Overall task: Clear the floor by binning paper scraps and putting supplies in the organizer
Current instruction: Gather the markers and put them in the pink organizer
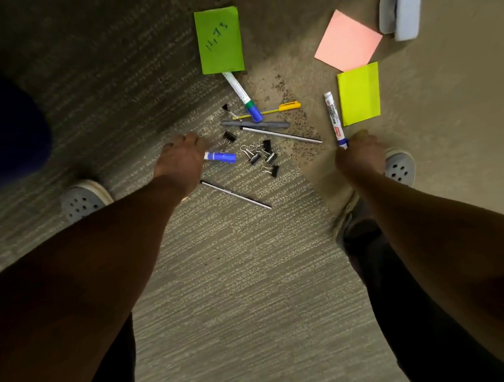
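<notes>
Markers, pens and binder clips (262, 155) lie scattered on the carpet (234, 278) beside three paper notes. Left hand (181, 162) grips a blue marker (220, 157); right hand (360, 154) grips a whiteboard marker (334, 119) by its blue cap.

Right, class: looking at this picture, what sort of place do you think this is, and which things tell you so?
Probably an office or classroom floor: patterned carpet, whiteboard markers and binder clips scattered beside coloured sticky notes.
</notes>
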The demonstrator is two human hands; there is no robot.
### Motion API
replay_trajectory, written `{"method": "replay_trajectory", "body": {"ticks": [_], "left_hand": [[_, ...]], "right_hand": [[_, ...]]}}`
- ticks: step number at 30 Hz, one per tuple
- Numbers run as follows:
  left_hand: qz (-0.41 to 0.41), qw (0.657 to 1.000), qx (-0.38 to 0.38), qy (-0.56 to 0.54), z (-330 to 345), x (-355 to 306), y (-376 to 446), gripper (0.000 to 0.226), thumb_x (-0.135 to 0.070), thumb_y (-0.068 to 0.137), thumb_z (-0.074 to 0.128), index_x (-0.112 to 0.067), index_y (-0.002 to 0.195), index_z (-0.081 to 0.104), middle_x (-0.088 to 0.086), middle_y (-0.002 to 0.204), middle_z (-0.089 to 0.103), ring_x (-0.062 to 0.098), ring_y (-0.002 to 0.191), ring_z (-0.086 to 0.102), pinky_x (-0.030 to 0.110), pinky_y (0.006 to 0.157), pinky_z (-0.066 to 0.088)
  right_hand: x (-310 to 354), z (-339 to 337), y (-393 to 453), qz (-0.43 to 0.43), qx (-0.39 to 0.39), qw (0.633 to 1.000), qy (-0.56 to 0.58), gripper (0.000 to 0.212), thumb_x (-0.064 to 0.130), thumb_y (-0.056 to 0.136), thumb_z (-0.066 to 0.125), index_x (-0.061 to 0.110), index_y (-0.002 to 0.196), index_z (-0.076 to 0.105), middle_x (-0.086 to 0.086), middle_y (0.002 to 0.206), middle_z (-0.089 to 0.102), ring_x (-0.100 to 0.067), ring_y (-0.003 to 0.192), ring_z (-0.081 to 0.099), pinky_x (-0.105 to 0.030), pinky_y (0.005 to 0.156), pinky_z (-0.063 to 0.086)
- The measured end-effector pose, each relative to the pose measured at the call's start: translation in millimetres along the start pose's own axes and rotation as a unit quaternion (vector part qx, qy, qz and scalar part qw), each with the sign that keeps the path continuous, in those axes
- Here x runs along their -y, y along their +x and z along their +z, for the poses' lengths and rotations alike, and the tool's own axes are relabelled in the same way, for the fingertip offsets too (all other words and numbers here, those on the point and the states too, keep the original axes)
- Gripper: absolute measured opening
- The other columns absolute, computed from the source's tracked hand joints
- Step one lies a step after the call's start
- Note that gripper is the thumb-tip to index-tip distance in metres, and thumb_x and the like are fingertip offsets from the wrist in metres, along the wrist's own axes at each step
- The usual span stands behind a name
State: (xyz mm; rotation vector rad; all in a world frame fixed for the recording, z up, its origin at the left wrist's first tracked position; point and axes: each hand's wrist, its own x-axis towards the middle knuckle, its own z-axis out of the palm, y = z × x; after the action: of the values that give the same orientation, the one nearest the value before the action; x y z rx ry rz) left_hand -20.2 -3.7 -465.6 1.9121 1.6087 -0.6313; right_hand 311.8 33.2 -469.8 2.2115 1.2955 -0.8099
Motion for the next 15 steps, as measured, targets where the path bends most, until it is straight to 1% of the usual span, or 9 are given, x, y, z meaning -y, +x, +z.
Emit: {"method": "replay_trajectory", "body": {"ticks": [3, 5, 6, 7, 8, 10, 12, 13, 15], "left_hand": [[0.017, 0.995, -0.059, -0.082, -17, -11, 7, 0.021, -0.001, 0.085, 0.05, -0.003, 0.106, 0.051, 0.024, 0.108, 0.054, 0.042, 0.098, 0.051, 0.049, 0.083, 0.043], [0.022, 0.99, -0.095, -0.104, -31, -20, 16, 0.021, -0.007, 0.086, 0.052, -0.002, 0.106, 0.052, 0.025, 0.107, 0.054, 0.042, 0.096, 0.051, 0.049, 0.082, 0.042], [0.022, 0.99, -0.101, -0.097, -39, -25, 23, 0.024, -0.008, 0.085, 0.052, -0.003, 0.108, 0.052, 0.025, 0.108, 0.054, 0.042, 0.097, 0.051, 0.048, 0.083, 0.041], [0.022, 0.991, -0.099, -0.082, -47, -28, 31, 0.027, -0.008, 0.084, 0.054, -0.005, 0.111, 0.052, 0.024, 0.111, 0.052, 0.042, 0.097, 0.051, 0.047, 0.082, 0.041], [0.024, 0.993, -0.093, -0.066, -55, -31, 40, 0.031, -0.007, 0.082, 0.057, -0.007, 0.113, 0.052, 0.023, 0.113, 0.05, 0.042, 0.096, 0.052, 0.047, 0.082, 0.042], [0.035, 0.995, -0.081, -0.038, -70, -36, 58, 0.039, -0.001, 0.077, 0.06, -0.009, 0.114, 0.053, 0.022, 0.116, 0.047, 0.043, 0.093, 0.054, 0.048, 0.081, 0.045], [0.048, 0.996, -0.073, 0.007, -82, -41, 75, 0.036, 0.003, 0.08, 0.058, -0.01, 0.114, 0.057, 0.021, 0.119, 0.044, 0.042, 0.094, 0.055, 0.049, 0.082, 0.049], [0.05, 0.996, -0.064, 0.031, -86, -43, 81, 0.033, 0.002, 0.082, 0.058, -0.01, 0.113, 0.059, 0.02, 0.121, 0.042, 0.04, 0.097, 0.054, 0.05, 0.083, 0.049], [0.046, 0.996, -0.039, 0.072, -89, -47, 91, 0.03, 0.0, 0.084, 0.06, -0.011, 0.111, 0.062, 0.018, 0.125, 0.039, 0.038, 0.101, 0.052, 0.049, 0.086, 0.049]], "right_hand": [[0, 4, -11, -0.008, -0.003, 0.999, 0.052, 0.031, 0.024, 0.091, 0.051, 0.003, 0.114, 0.05, -0.023, 0.117, 0.059, -0.041, 0.11, 0.056, -0.042, 0.087, 0.045], [3, 8, -23, -0.026, -0.042, 0.991, 0.128, 0.026, 0.023, 0.09, 0.051, 0.005, 0.108, 0.048, -0.021, 0.104, 0.062, -0.04, 0.097, 0.06, -0.038, 0.074, 0.042], [6, 8, -29, -0.032, -0.068, 0.983, 0.17, 0.022, 0.021, 0.088, 0.051, 0.008, 0.106, 0.047, -0.018, 0.096, 0.063, -0.038, 0.09, 0.061, -0.035, 0.068, 0.038], [10, 8, -36, -0.041, -0.093, 0.974, 0.202, 0.021, 0.021, 0.087, 0.05, 0.011, 0.105, 0.046, -0.015, 0.091, 0.062, -0.037, 0.084, 0.061, -0.032, 0.065, 0.035], [13, 7, -40, -0.05, -0.116, 0.966, 0.227, 0.021, 0.02, 0.087, 0.048, 0.013, 0.106, 0.046, -0.014, 0.09, 0.063, -0.037, 0.081, 0.06, -0.031, 0.064, 0.034], [19, 3, -47, -0.078, -0.145, 0.951, 0.264, 0.026, 0.018, 0.086, 0.043, 0.016, 0.111, 0.049, -0.014, 0.095, 0.063, -0.033, 0.08, 0.058, -0.03, 0.063, 0.034], [26, -2, -52, -0.101, -0.155, 0.942, 0.279, 0.032, 0.016, 0.087, 0.041, 0.017, 0.117, 0.053, -0.013, 0.1, 0.062, -0.025, 0.079, 0.054, -0.027, 0.063, 0.029], [30, -4, -54, -0.105, -0.159, 0.94, 0.284, 0.032, 0.015, 0.089, 0.041, 0.016, 0.117, 0.056, -0.014, 0.101, 0.062, -0.025, 0.079, 0.054, -0.026, 0.063, 0.027], [38, -9, -57, -0.106, -0.163, 0.937, 0.29, 0.029, 0.011, 0.09, 0.044, 0.013, 0.112, 0.062, -0.017, 0.101, 0.062, -0.03, 0.081, 0.057, -0.025, 0.061, 0.024]]}}
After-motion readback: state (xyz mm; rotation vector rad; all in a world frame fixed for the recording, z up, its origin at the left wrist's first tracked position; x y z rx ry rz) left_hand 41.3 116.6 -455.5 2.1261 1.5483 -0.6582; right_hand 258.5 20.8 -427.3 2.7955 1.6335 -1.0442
